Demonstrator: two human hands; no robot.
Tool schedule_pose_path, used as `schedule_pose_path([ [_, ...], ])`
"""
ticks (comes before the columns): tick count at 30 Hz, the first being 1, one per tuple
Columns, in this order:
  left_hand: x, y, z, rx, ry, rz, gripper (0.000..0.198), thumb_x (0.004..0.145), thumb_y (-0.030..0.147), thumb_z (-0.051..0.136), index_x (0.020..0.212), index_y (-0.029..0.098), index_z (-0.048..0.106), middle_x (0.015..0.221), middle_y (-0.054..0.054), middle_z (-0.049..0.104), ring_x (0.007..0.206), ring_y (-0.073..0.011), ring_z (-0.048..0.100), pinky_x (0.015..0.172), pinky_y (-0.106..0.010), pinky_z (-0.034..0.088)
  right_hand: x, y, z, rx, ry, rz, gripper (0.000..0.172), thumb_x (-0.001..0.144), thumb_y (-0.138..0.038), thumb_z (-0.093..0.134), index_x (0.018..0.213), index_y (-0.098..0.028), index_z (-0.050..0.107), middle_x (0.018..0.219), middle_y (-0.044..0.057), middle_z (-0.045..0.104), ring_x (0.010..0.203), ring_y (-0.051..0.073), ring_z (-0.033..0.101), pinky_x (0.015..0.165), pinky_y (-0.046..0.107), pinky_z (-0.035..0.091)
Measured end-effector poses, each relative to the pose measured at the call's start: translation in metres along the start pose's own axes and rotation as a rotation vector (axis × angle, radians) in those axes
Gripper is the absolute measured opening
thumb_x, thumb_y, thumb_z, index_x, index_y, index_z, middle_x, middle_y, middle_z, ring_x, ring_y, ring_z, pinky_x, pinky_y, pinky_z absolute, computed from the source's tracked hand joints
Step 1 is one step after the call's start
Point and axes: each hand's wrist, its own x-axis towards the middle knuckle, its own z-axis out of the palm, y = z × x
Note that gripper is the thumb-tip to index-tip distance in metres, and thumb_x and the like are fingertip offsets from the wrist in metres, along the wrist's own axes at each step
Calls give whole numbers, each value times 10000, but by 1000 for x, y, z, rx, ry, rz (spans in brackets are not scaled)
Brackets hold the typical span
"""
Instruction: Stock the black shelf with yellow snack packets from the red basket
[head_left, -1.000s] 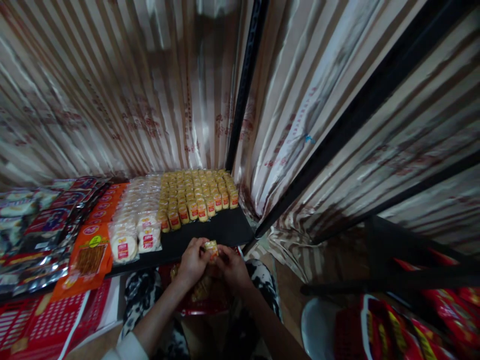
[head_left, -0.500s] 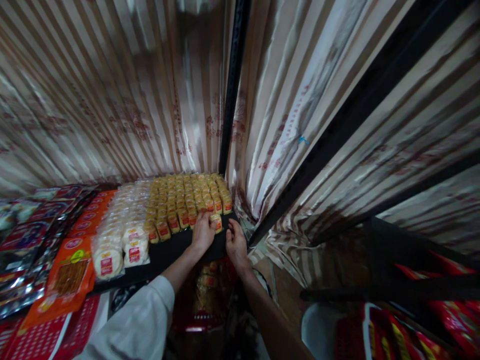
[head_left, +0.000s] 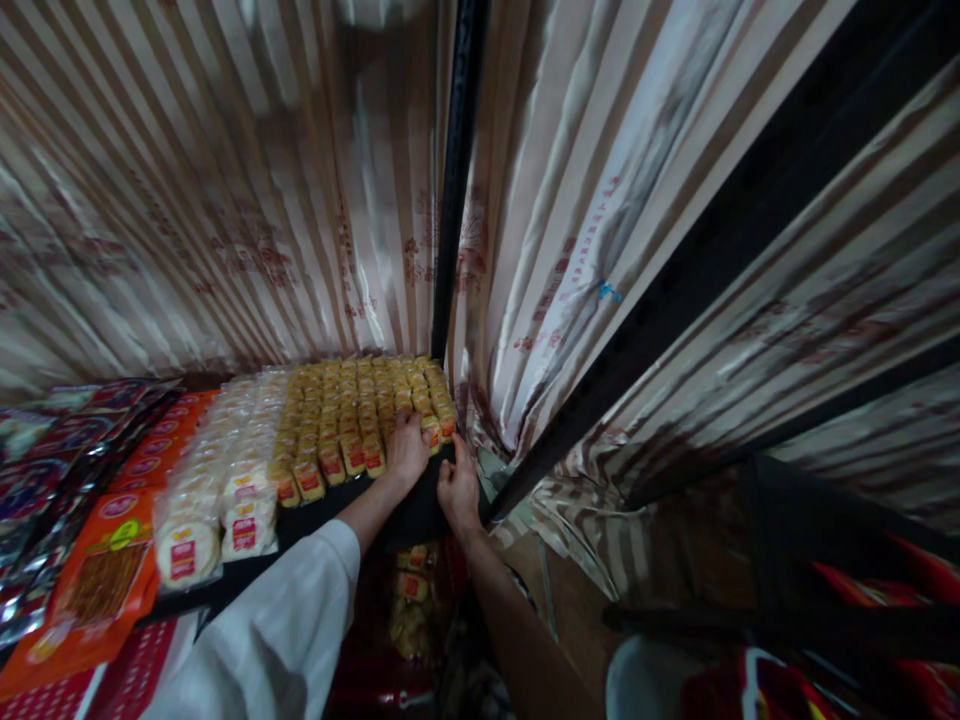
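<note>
Rows of small yellow snack packets [head_left: 345, 415] with red labels fill the right end of a dark shelf [head_left: 315, 515]. My left hand [head_left: 407, 452] lies on the front right of these rows, fingers closed round one yellow packet [head_left: 432, 431] that sits at the row's end. Just right of it and lower, my right hand [head_left: 457, 490] has its fingers curled over the shelf's front corner. A white sleeve [head_left: 277, 640] covers my left arm. My right forearm is bare.
White round cakes in clear wrappers [head_left: 225, 480] lie left of the yellow rows, then orange packs [head_left: 105, 570] and dark foil packs [head_left: 37, 470]. A red basket [head_left: 375, 670] holding more yellow packets sits under the shelf. A black post [head_left: 450, 180] and striped curtain [head_left: 187, 200] stand behind.
Both hands rose from the basket at my lap to the shelf, carrying a yellow packet. The left hand set it at the front row's right end; the right hand came to the shelf corner.
</note>
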Motion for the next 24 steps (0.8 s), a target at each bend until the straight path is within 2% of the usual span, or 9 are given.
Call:
schedule_pose_path([
  [6,0,-1,-6,67,0,14,281,862,235,470,1110,156,575,1147,-117,567,930,-205,601,806,-265,445,-1,3,2,-64,4,-58,559,763,-92,362,1317,-109,436,1332,118,481,1251,202,405,1057,389,325],
  [10,3,2,-7,81,-12,22,268,864,217,468,1097,138,573,1142,-118,579,951,-195,600,804,-249,445,-3,0,1,-138,16,-77,556,764,-63,352,1311,-91,448,1334,121,488,1255,199,400,1061,391,313],
  [17,6,0,9,76,17,-15,289,872,234,459,1127,139,554,1124,-126,586,907,-200,618,775,-268,462,-5,-1,1,-211,13,-111,564,752,-37,340,1299,-84,466,1340,121,482,1243,214,402,1041,398,337],
  [24,-1,-6,18,-61,61,-15,391,852,216,491,1225,115,429,1168,-149,553,1001,-220,583,854,-322,456,-6,1,3,-242,4,-115,580,745,-30,353,1308,-117,463,1363,119,453,1243,225,398,1004,402,381],
])
